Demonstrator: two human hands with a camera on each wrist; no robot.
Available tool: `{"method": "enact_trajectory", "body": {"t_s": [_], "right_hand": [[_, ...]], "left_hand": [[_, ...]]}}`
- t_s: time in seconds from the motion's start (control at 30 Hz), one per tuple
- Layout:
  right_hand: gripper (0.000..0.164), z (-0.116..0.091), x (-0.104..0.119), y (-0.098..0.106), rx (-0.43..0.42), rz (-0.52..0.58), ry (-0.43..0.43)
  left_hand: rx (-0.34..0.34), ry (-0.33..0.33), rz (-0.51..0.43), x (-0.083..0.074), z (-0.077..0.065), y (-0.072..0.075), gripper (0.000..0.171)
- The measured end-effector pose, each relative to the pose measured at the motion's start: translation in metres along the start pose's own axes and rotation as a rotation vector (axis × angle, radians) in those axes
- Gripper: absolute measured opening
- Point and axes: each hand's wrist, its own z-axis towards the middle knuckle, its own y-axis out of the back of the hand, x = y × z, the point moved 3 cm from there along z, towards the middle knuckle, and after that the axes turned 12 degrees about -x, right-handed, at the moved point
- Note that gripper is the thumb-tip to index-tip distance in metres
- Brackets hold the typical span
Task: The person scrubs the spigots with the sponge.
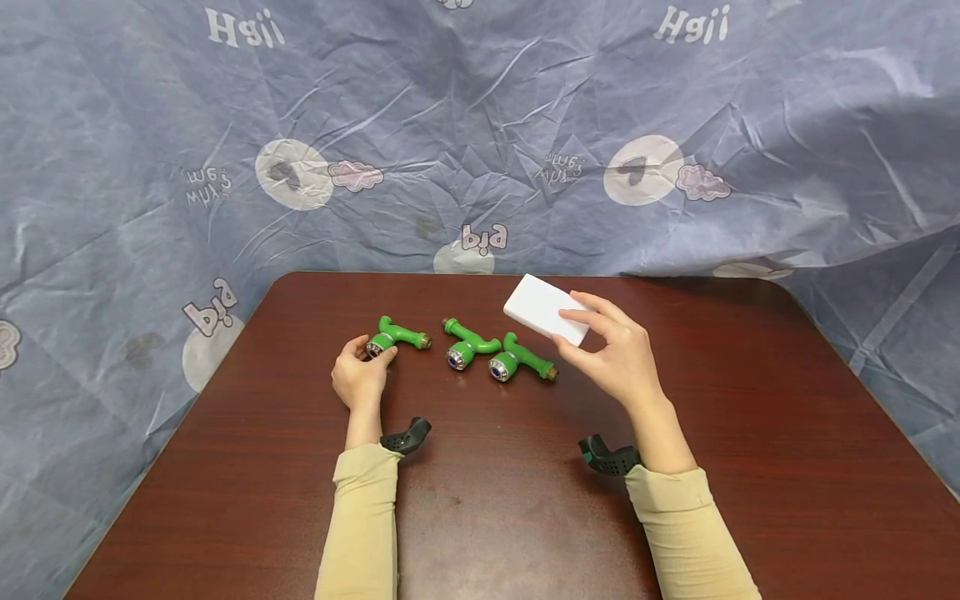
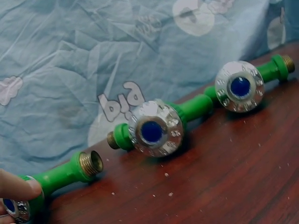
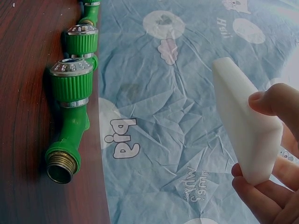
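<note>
Three green taps with brass threaded ends lie in a row on the brown table. My left hand (image 1: 362,372) grips the knob of the leftmost tap (image 1: 405,335), thumb on one side and fingers on the other. The middle tap (image 1: 471,343) and the right tap (image 1: 522,358) lie close together, knobs toward me; their silver, blue-centred faces show in the left wrist view. In my right hand (image 1: 611,346) a white sponge block (image 3: 245,119) is pinched by one end between thumb and fingers. It is held up above the table, behind and to the right of the right tap.
The brown table (image 1: 495,500) reaches back to a blue-grey printed cloth (image 1: 420,108) that hangs behind it and along the sides. Each wrist wears a black camera mount; the right one (image 1: 609,458) juts inward over the table.
</note>
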Motion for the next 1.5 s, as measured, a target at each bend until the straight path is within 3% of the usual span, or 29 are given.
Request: {"method": "enact_trajectory", "body": {"t_s": [0.2,0.4,0.5,0.67,0.9,1.07,1.17,1.33,1.5], "right_hand": [[0.030,-0.001,0.000,0.000,0.006,-0.003,-0.008],[0.030,0.000,0.000,0.001,0.007,-0.004,-0.007],[0.030,0.000,0.001,0.001,0.010,-0.002,-0.010],[0.030,0.000,0.002,0.000,0.012,0.003,-0.017],[0.030,0.000,0.003,-0.002,0.009,0.037,-0.027],[0.029,-0.001,0.005,-0.004,0.012,0.049,-0.038],[0.030,-0.001,0.008,-0.005,0.013,0.068,-0.038],[0.031,-0.002,0.014,-0.010,0.021,0.123,-0.016],[0.032,-0.004,0.016,-0.014,0.064,0.125,0.004]], "left_hand": [[-0.034,-0.042,0.002,-0.003,-0.001,-0.002,0.045],[-0.028,-0.008,-0.230,-0.015,-0.003,-0.002,0.044],[0.041,0.002,-0.362,-0.024,-0.007,-0.005,0.045],[0.175,-0.011,-0.496,-0.043,-0.018,-0.011,0.047],[0.356,-0.088,-0.673,-0.079,-0.047,-0.022,0.044],[0.460,-0.152,-0.728,-0.096,-0.068,-0.027,0.044],[0.503,-0.184,-0.747,-0.107,-0.078,-0.022,0.044],[0.545,-0.209,-0.747,-0.123,-0.090,-0.011,0.042],[0.566,-0.223,-0.758,-0.126,-0.092,-0.009,0.040]]}}
